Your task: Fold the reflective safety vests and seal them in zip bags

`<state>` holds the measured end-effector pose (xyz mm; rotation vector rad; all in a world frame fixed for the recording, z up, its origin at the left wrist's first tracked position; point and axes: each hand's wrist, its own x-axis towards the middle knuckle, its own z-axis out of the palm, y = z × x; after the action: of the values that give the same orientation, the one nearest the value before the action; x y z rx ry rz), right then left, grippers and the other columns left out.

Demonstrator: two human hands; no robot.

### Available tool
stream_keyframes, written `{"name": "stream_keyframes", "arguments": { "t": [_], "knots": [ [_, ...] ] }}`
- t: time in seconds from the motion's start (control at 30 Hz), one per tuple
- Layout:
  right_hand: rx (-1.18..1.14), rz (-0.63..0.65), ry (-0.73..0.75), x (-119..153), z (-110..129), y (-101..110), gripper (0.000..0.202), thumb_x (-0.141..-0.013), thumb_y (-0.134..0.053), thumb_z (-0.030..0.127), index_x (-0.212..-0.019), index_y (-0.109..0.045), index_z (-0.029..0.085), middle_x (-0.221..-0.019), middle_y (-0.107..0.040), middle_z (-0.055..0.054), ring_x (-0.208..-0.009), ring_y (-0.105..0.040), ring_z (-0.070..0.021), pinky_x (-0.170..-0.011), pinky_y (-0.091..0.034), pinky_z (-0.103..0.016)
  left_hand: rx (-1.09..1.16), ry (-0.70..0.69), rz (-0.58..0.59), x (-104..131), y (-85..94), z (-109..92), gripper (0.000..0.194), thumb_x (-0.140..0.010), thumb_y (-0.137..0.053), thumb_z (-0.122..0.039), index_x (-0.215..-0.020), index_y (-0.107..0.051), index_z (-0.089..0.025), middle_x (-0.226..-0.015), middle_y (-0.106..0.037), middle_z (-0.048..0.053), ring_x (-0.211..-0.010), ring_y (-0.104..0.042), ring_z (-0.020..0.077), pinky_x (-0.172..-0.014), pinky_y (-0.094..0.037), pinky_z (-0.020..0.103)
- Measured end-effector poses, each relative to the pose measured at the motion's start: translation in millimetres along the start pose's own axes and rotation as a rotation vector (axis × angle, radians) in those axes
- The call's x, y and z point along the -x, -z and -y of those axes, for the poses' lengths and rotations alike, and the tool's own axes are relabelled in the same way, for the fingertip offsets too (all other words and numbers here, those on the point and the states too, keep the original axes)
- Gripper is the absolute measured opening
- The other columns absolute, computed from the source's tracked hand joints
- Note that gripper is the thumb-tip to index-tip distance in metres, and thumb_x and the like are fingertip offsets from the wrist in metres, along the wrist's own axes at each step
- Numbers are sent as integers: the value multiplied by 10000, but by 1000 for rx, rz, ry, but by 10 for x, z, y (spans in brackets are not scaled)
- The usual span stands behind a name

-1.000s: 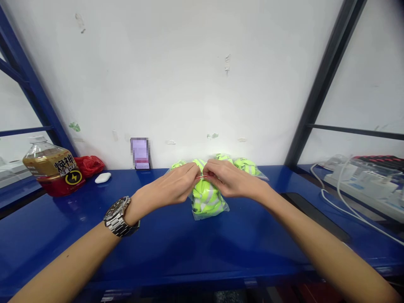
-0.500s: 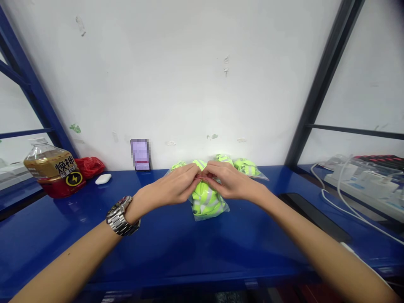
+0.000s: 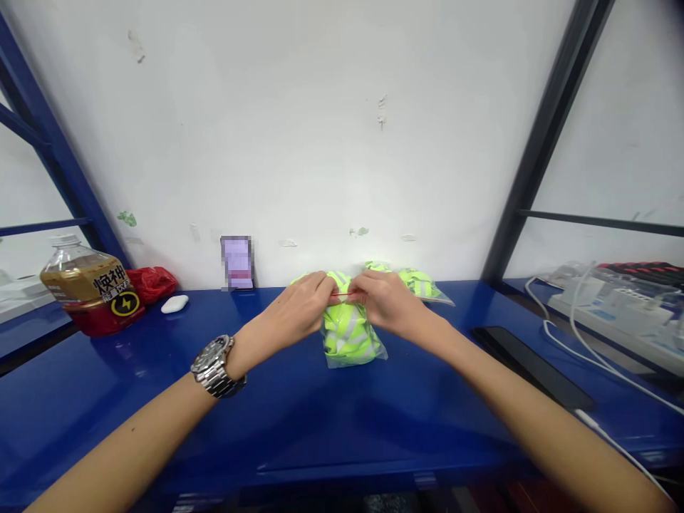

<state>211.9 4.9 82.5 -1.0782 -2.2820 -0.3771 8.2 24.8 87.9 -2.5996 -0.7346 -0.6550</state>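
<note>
Fingers: those of the left hand (image 3: 302,306) and right hand (image 3: 389,301) are drawn together in pinches, a thin red strand (image 3: 343,293) running nearly straight across the short gap between them. The strand lies over the upper part of a clear plastic bag (image 3: 350,343) packed with folded neon-yellow fabric with silver reflective bands. The bag sits on the blue tabletop (image 3: 299,434), just under and between the hands.

Step in hand, as judged: working the strand at the top of this bag with both hands. The next move seems to call for a firm pinch at each end and even tension, without crushing or dragging the light bag.

Hard to make out: the fingertips are largely covered by the backs of the hands, so the strand's ends, any loop or knot, and whether it circles the bag cannot be told. The bag's top edge is masked too. Farther back, similar yellow bundles stand by the wall; the right one (image 3: 424,285) shows most clearly, while another is mostly covered by the left hand. The screen of the upright phone (image 3: 238,262) is pixelated. Both forearms are cut off by the lower frame.
</note>
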Motion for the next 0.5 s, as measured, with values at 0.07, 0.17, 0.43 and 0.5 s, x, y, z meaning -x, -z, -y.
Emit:
{"name": "stream_keyframes", "arguments": {
  "t": [0.07,0.17,0.43,0.5],
  "knots": [
    [-85,-7,-16,42,-71,82,105,-831,-527,85,-777,-600,139,-691,-575,-36,-609,-468,-128,-572,-293,-246,55,33,55,82,54,76,172,-976,-337,-213,-852,-447,-166,-802,-524,50,-658,-478,149,-589,-372,277],
    [-149,40,-49,138,-147,196,113,-797,-527,80,-744,-592,156,-668,-578,-20,-593,-475,-123,-570,-292,-243,98,85,141,224,76,167,189,-980,-314,-208,-811,-396,-188,-739,-476,12,-598,-442,134,-554,-336,274],
    [-150,-163,-141,235,-174,99,199,-511,-419,-1,-577,-419,186,-512,-401,46,-489,-342,-91,-503,-209,-233,181,104,23,243,39,104,197,-951,-297,-196,-810,-434,-178,-786,-528,52,-654,-480,156,-586,-388,294],
    [-205,-194,-143,209,-148,71,183,-529,-414,9,-582,-431,184,-509,-422,45,-484,-362,-90,-499,-223,-225,250,146,33,220,98,63,228,-960,-391,-363,-933,-500,-164,-926,-585,88,-805,-549,191,-673,-438,316]
  ]
}}
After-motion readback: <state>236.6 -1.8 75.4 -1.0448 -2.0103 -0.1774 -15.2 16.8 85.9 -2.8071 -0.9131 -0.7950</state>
